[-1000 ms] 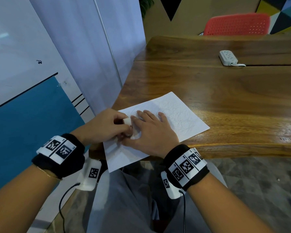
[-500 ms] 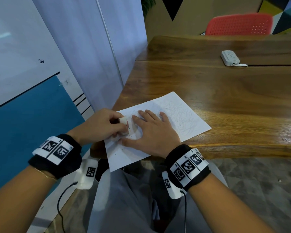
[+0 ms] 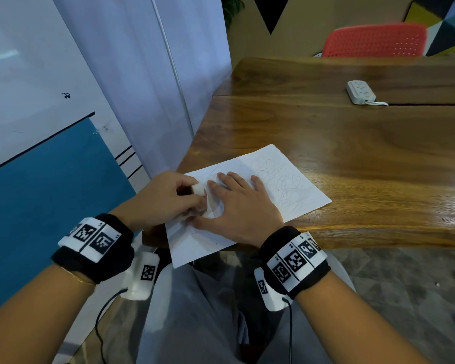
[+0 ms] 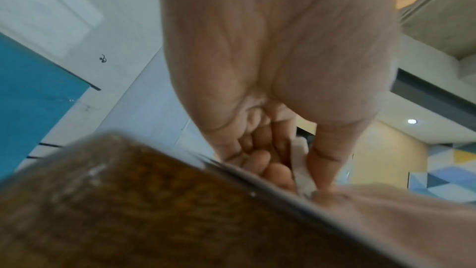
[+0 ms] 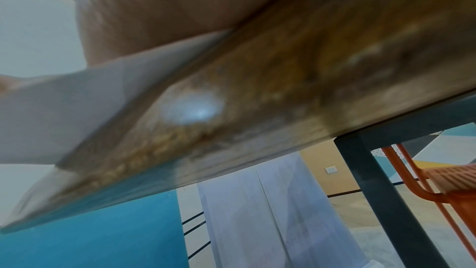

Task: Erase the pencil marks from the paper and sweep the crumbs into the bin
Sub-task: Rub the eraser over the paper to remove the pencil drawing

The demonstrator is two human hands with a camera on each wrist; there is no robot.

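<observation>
Wooden table [image 3: 352, 158] is bearing thin, flimsy paper [image 3: 286, 190].
Right hand [image 3: 237, 206] is pressing it flat, fingers spread; left hand [image 3: 160, 198] is pinching the eraser [image 3: 199, 189].

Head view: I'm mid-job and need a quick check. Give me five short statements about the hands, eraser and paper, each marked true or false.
1. The left hand pinches the eraser. True.
2. The right hand is lifted clear of the paper. False: it lies flat on the sheet, fingers spread.
3. Pencil scribbles remain on the paper's far right part. True.
4. The paper lies wholly on the table. False: its near corner overhangs the table edge.
5. A bin stands on the table beside the paper. False: no bin is in view; only a power strip lies farther back.
</observation>
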